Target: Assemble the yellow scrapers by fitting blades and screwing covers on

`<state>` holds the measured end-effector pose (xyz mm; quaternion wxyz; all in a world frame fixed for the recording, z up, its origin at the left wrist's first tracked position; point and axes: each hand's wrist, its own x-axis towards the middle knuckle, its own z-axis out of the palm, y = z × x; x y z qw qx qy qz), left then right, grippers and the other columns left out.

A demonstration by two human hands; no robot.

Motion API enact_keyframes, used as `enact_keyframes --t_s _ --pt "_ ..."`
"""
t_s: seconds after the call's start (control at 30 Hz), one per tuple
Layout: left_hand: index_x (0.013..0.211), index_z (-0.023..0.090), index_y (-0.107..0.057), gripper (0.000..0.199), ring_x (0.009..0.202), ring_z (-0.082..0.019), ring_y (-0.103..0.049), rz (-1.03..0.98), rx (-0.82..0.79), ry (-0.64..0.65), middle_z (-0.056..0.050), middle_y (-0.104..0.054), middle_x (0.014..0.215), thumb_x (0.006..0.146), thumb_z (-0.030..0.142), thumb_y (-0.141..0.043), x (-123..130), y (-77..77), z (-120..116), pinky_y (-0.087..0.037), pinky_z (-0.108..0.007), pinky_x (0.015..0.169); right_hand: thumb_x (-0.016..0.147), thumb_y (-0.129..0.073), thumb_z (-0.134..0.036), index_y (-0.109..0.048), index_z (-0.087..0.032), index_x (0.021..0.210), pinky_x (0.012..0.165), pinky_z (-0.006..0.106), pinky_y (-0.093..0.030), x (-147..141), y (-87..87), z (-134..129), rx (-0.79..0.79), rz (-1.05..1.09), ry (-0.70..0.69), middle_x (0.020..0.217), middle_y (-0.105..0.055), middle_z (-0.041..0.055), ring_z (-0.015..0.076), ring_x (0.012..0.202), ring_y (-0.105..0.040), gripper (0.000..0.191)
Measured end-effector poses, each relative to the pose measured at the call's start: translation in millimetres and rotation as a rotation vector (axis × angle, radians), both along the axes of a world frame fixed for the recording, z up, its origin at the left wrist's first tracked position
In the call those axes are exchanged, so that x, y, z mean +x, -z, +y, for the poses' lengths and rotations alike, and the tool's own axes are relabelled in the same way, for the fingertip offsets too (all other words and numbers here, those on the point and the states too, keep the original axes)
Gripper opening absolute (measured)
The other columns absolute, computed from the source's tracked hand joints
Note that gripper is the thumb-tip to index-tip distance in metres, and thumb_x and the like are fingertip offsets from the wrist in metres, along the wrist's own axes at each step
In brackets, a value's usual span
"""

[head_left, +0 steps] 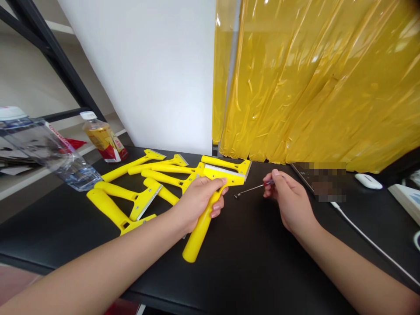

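Observation:
My left hand (205, 199) is wrapped round the neck of a yellow scraper (198, 236), its thumb on the wide head and the handle slanting down toward me. My right hand (285, 192) pinches the handle of a thin screwdriver (252, 189), whose metal shaft points left. By the screwdriver's tip, small dark screws (236, 196) rest on the black table (249, 262). Several other yellow scrapers (111, 208) with metal blades lie in a loose group to the left of and behind my left hand.
A large clear bottle (62, 153) and a smaller drink bottle (103, 138) stand at the left. On the right are a phone-like device (303, 177) with a white cable (367, 238), a white case (368, 181) and a white box (405, 201). Yellow plastic wrap (315, 87) hangs behind.

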<state>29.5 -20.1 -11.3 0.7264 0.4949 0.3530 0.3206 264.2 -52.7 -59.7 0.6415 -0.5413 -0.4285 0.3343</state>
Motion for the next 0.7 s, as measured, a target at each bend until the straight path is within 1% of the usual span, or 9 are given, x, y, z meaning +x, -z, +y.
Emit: enact_keyframes --t_s 0.1,0.23,0.3,0.37,0.43,0.53,0.7 --pt "0.071 0.018 -0.055 0.032 0.041 -0.008 -0.038 0.005 -0.021 -0.053 0.004 -0.043 0.047 0.096 0.036 -0.063 1 2.7 1 -0.03 -0.021 0.041 0.096 -0.066 -0.055 -0.073 -0.022 0.085 0.064 0.027 -0.048 3 -7.3 -3 0.064 -0.055 0.007 0.083 -0.062 0.0017 0.0142 0.072 -0.056 0.036" --pt "0.071 0.018 -0.055 0.029 0.044 -0.009 -0.044 0.013 -0.051 -0.13 0.003 -0.048 0.054 0.092 0.033 -0.069 3 6.6 2 -0.033 -0.022 0.042 0.096 -0.068 -0.051 -0.073 -0.021 0.085 0.066 0.028 -0.05 2 -22.7 -9 0.144 0.023 0.019 0.084 -0.063 0.0019 0.0138 0.071 -0.055 0.032" --pt "0.071 0.018 -0.054 0.029 0.044 -0.009 -0.045 0.049 -0.076 -0.124 0.003 -0.047 0.053 0.092 0.033 -0.069 4 7.3 1 -0.034 -0.022 0.042 0.097 -0.067 -0.05 -0.073 -0.021 0.085 0.066 0.028 -0.05 -1 -30.1 -13 0.171 0.061 0.021 0.083 -0.062 0.0019 0.0138 0.07 -0.055 0.032" --pt "0.071 0.019 -0.054 0.029 0.042 -0.009 -0.044 0.084 -0.1 -0.105 0.004 -0.045 0.051 0.093 0.034 -0.067 5 6.6 -2 -0.034 -0.022 0.042 0.097 -0.067 -0.05 -0.074 -0.021 0.085 0.067 0.029 -0.05 -4 -34.8 -16 0.186 0.055 0.022 0.082 -0.063 0.002 0.014 0.071 -0.056 0.032" --pt "0.073 0.019 -0.054 0.027 0.041 -0.009 -0.043 0.095 -0.118 -0.087 0.004 -0.046 0.051 0.093 0.032 -0.066 6 5.1 -4 -0.033 -0.022 0.041 0.098 -0.066 -0.051 -0.074 -0.021 0.087 0.068 0.029 -0.05 -6 -36.0 -18 0.19 0.03 0.029 0.084 -0.064 0.0025 0.0144 0.073 -0.057 0.032" --pt "0.074 0.019 -0.055 0.025 0.042 -0.009 -0.042 0.083 -0.124 -0.068 0.004 -0.046 0.052 0.093 0.032 -0.065 6 3.8 -7 -0.032 -0.021 0.04 0.098 -0.066 -0.051 -0.075 -0.022 0.089 0.069 0.03 -0.05 -7 -32.8 -20 0.191 -0.001 0.031 0.086 -0.065 0.0031 0.0154 0.075 -0.059 0.032" --pt "0.073 0.018 -0.055 0.027 0.043 -0.009 -0.042 0.078 -0.104 -0.023 0.003 -0.046 0.053 0.092 0.034 -0.065 5 5.0 -9 -0.032 -0.021 0.041 0.098 -0.065 -0.051 -0.075 -0.023 0.091 0.069 0.032 -0.051 -7 -28.4 -20 0.178 -0.025 0.023 0.088 -0.065 0.0036 0.0167 0.075 -0.059 0.031"
